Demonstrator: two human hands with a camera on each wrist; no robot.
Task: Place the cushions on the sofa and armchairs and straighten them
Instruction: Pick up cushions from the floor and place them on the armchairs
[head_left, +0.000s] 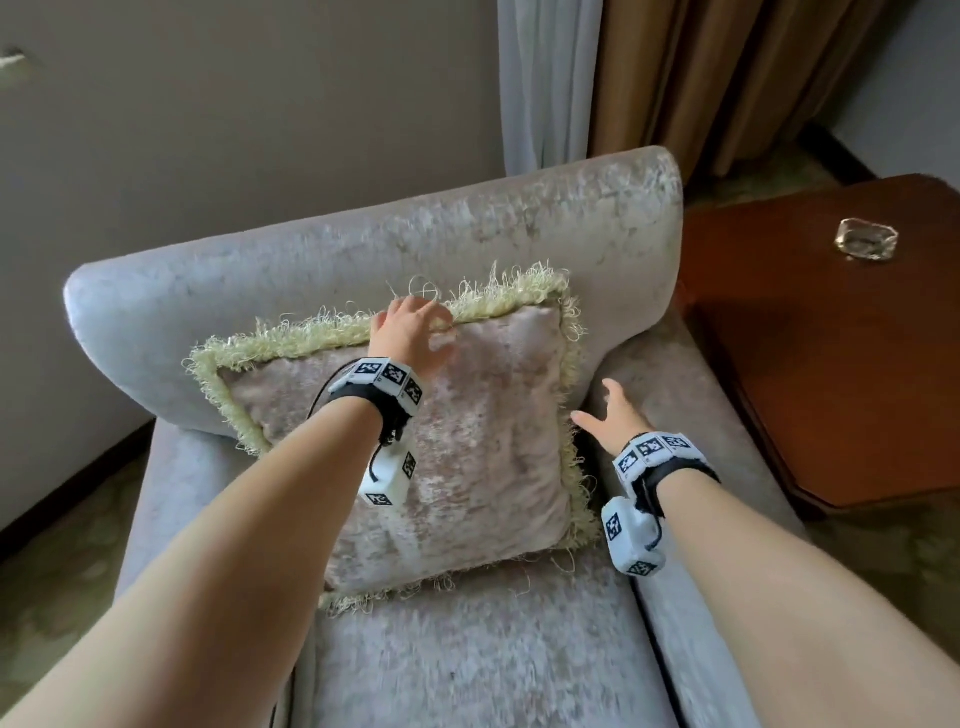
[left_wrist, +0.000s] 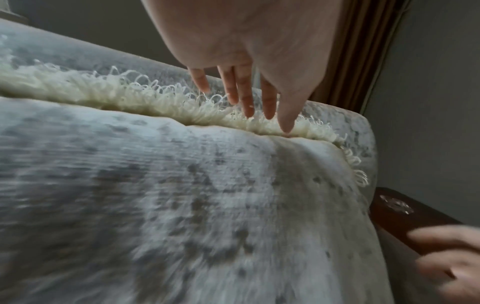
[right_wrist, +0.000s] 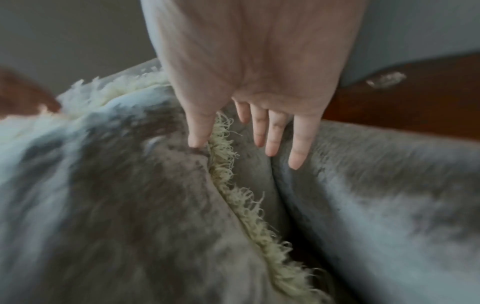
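A pinkish velvet cushion (head_left: 457, 457) with a pale yellow fringe leans upright against the back of a grey velvet armchair (head_left: 363, 249). My left hand (head_left: 413, 327) is at the cushion's top edge. In the left wrist view its fingers (left_wrist: 246, 98) are straight in the fringe and the thumb touches the seam of the cushion (left_wrist: 182, 185). My right hand (head_left: 605, 415) is at the cushion's right edge. In the right wrist view its thumb presses the cushion (right_wrist: 116, 185) beside the fringe, and its straight fingers (right_wrist: 272, 133) hover over the gap by the armrest (right_wrist: 376, 195).
A dark wooden side table (head_left: 831, 338) with a glass ashtray (head_left: 866, 239) stands right of the armchair. White and brown curtains (head_left: 675, 78) hang behind it. A plain wall runs along the left. Carpet surrounds the chair.
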